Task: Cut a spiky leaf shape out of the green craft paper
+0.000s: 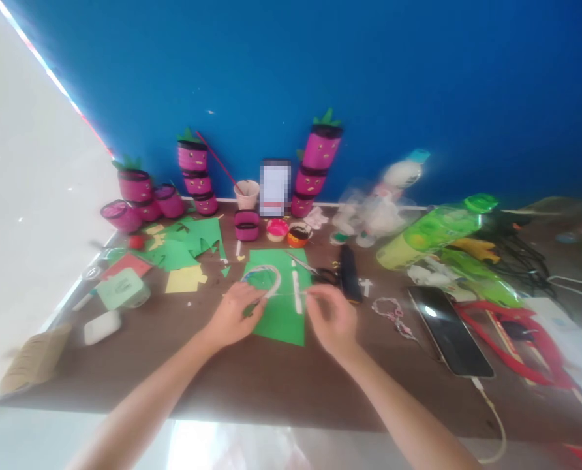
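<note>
Two bare hands are working over a green paper sheet [281,313] that is lying flat on the brown counter [252,378], near its middle. The left hand [232,320] is resting on the sheet's left edge, its grip pinched nearly closed on the end of a thin pale strip [271,277] that is curving up in an arch over the paper. The right hand [331,316] is sitting at the sheet's right edge, fingertips drawn together as if pinching something small; the blur is hiding what, so I cannot tell whether that grip is holding anything. Just behind the sheet, scissors [320,273] and a dark marker [350,274] are lying side by side. Green paper scraps [188,245] and a yellow piece [186,281] are spreading out to the left. Pink decorated cups [315,166] are standing stacked against the blue wall [320,65]. To the right, a phone [450,329] is lying face up, with a green bottle [432,232] lying on its side beyond it.
</note>
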`<state>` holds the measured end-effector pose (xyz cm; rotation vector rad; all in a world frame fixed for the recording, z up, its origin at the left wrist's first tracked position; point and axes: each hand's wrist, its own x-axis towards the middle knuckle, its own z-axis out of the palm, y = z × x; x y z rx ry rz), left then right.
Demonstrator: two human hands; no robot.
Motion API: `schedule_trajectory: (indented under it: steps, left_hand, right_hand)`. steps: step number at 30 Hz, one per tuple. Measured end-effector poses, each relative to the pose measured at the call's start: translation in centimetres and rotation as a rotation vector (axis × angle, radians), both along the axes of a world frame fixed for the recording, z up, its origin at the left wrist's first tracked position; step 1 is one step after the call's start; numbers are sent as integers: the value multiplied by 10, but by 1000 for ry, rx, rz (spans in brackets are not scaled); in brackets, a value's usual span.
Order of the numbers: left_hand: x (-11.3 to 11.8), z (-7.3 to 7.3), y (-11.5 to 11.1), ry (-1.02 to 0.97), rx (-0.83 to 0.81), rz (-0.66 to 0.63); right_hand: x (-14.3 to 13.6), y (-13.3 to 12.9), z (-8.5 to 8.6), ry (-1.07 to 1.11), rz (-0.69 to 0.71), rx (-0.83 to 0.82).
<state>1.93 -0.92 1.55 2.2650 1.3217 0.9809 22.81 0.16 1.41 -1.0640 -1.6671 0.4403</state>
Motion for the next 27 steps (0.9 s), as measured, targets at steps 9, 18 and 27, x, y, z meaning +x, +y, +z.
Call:
schedule_trajectory:
  steps: [9,18,27]
  left_hand:
    - [0,-3,-3,231,309,-82]
    - [8,-4,-7,199,355,-94]
    - [10,-7,-6,129,347,-8]
  right_hand:
    - [-3,-2,-2,-473,183,396]
    - [-5,-3,-5,-485,158,398]
    - [-7,-1,-7,-494,132,307]
